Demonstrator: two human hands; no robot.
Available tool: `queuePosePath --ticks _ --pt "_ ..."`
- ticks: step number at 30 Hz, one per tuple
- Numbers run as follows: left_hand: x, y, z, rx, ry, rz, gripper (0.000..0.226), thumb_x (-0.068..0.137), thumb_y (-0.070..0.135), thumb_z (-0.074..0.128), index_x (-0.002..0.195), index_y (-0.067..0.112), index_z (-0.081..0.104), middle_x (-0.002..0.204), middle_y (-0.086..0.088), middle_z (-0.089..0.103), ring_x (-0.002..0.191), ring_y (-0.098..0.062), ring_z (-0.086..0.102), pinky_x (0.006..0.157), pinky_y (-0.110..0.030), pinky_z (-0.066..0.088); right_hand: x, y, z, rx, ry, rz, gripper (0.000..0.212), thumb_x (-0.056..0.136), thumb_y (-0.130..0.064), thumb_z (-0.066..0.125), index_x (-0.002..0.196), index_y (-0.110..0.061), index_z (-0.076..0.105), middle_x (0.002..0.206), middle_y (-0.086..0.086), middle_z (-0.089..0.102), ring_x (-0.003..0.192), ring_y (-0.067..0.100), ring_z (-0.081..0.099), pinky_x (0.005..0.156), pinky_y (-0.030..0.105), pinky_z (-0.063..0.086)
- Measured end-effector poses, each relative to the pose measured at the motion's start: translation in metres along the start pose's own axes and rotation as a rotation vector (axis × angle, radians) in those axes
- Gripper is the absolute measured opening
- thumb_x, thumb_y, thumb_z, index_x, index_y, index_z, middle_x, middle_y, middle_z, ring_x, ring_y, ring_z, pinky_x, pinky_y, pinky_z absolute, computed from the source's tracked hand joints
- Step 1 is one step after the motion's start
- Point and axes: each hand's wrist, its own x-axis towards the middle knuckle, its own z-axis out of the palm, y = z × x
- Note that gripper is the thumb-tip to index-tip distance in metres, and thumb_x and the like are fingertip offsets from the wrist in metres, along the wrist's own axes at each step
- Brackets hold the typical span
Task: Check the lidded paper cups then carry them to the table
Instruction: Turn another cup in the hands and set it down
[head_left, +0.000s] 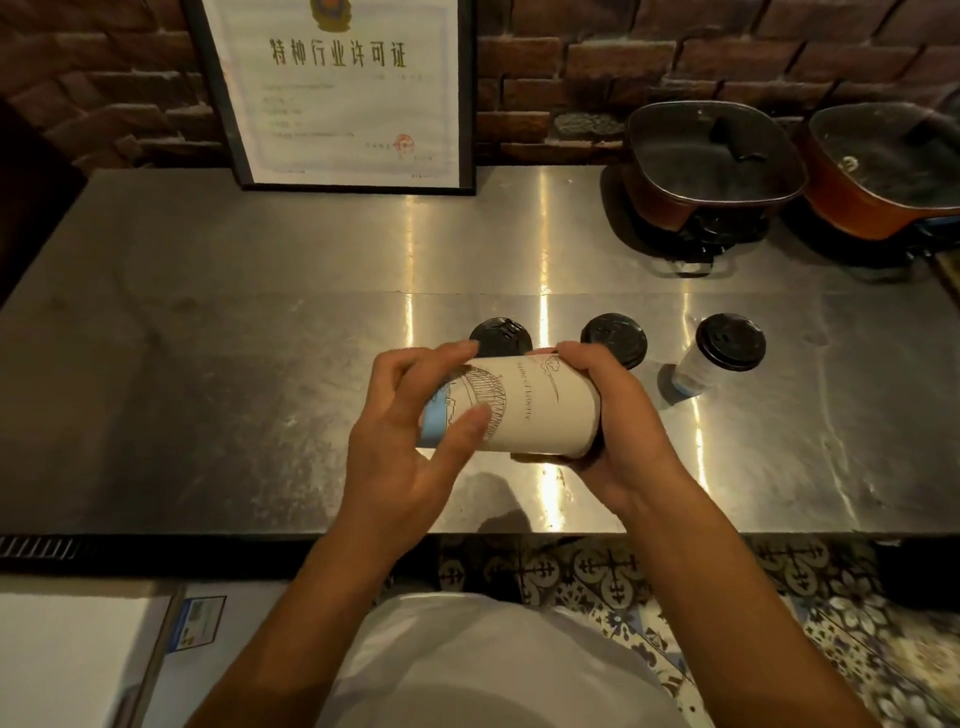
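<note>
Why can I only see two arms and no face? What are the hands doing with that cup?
The camera sits on the person's head and looks down, so you see only their arms. Both hands hold one paper cup sideways: the left hand near its bottom, the right hand around its lidded end. Three more cups with black lids stand on the shiny metal counter. Two covered pots and a framed certificate sit at the back.

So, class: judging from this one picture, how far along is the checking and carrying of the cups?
Nothing visibly finished. In hand: one paper cup held sideways between the left hand and right hand, apparently being checked. Left: three lidded cups stand on the steel counter, and none has been carried anywhere yet.
</note>
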Motion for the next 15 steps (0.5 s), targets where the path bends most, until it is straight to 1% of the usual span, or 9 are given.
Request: queuePosePath --ticks 2,3,5,6,8,9,11,12,15 --pt "0.001 -0.004 0.001 -0.11 0.055 -0.173 0.022 0.096 0.055 0.052 0.117 0.061 0.053 0.113 0.023 0.059 0.1 -0.01 0.068 0.064 -0.024 0.061 -0.005 0.006 0.007 -0.191 0.041 -0.241 0.033 0.081 -0.047 0.066 0.106 -0.028 0.074 0.11 0.001 0.074 0.1 0.021 0.072 0.063 0.031 0.057" --pt "0.001 -0.006 0.002 -0.228 0.08 -0.323 0.018 0.094 0.059 0.048 0.109 0.055 0.059 0.103 0.015 0.066 0.084 -0.014 0.071 0.053 -0.027 0.057 -0.008 0.009 0.011 -0.366 0.041 -0.491 0.038 0.081 -0.046 0.066 0.115 -0.029 0.07 0.115 -0.003 0.07 0.103 0.016 0.068 0.07 0.027 0.056" --pt "0.002 -0.009 0.001 -0.44 0.069 -0.622 0.039 0.088 0.067 0.046 0.097 0.037 0.069 0.085 -0.001 0.072 0.059 -0.02 0.065 0.04 -0.03 0.048 -0.011 0.018 0.009 -0.773 -0.039 -0.976 0.049 0.082 -0.038 0.069 0.128 -0.019 0.064 0.124 0.001 0.063 0.11 0.014 0.062 0.085 0.026 0.054" --pt "0.002 -0.011 -0.002 -0.479 0.039 -0.714 0.044 0.088 0.068 0.046 0.094 0.032 0.072 0.081 -0.005 0.073 0.055 -0.024 0.062 0.039 -0.03 0.047 -0.011 0.02 0.008 -0.885 -0.069 -1.074 0.053 0.083 -0.036 0.07 0.13 -0.015 0.062 0.126 0.004 0.061 0.113 0.015 0.061 0.089 0.026 0.053" --pt "-0.001 -0.014 -0.005 -0.439 -0.016 -0.737 0.045 0.092 0.067 0.045 0.096 0.033 0.074 0.085 -0.005 0.076 0.063 -0.028 0.068 0.045 -0.03 0.053 -0.009 0.02 0.005 -0.867 -0.087 -0.981 0.051 0.084 -0.037 0.068 0.131 -0.019 0.061 0.126 0.001 0.06 0.113 0.014 0.06 0.09 0.025 0.053" --pt "-0.002 -0.015 -0.007 -0.403 -0.022 -0.692 0.042 0.092 0.067 0.045 0.103 0.037 0.073 0.094 0.0 0.076 0.075 -0.026 0.073 0.053 -0.027 0.057 -0.009 0.019 0.004 -0.776 -0.083 -0.865 0.046 0.085 -0.039 0.067 0.129 -0.025 0.062 0.124 -0.002 0.062 0.11 0.014 0.062 0.087 0.025 0.054" --pt "-0.005 -0.015 -0.01 -0.296 -0.015 -0.502 0.036 0.092 0.064 0.05 0.12 0.046 0.064 0.115 0.016 0.069 0.103 -0.013 0.071 0.069 -0.026 0.061 -0.006 0.016 0.002 -0.509 -0.072 -0.593 0.038 0.085 -0.044 0.064 0.121 -0.033 0.065 0.116 -0.004 0.067 0.1 0.016 0.067 0.075 0.028 0.057" --pt "-0.005 -0.015 -0.012 -0.24 -0.025 -0.388 0.036 0.092 0.058 0.054 0.126 0.049 0.06 0.123 0.019 0.065 0.112 -0.013 0.067 0.075 -0.029 0.062 -0.004 0.014 0.0 -0.375 -0.061 -0.447 0.035 0.085 -0.046 0.064 0.117 -0.034 0.068 0.112 -0.004 0.07 0.095 0.016 0.068 0.068 0.026 0.056" --pt "-0.005 -0.009 -0.009 -0.097 -0.06 -0.159 0.031 0.094 0.047 0.061 0.124 0.052 0.059 0.124 0.016 0.062 0.112 -0.02 0.067 0.076 -0.034 0.062 0.004 0.011 -0.004 -0.181 -0.042 -0.09 0.033 0.082 -0.048 0.063 0.108 -0.031 0.075 0.098 0.0 0.075 0.088 0.02 0.07 0.063 0.029 0.052"
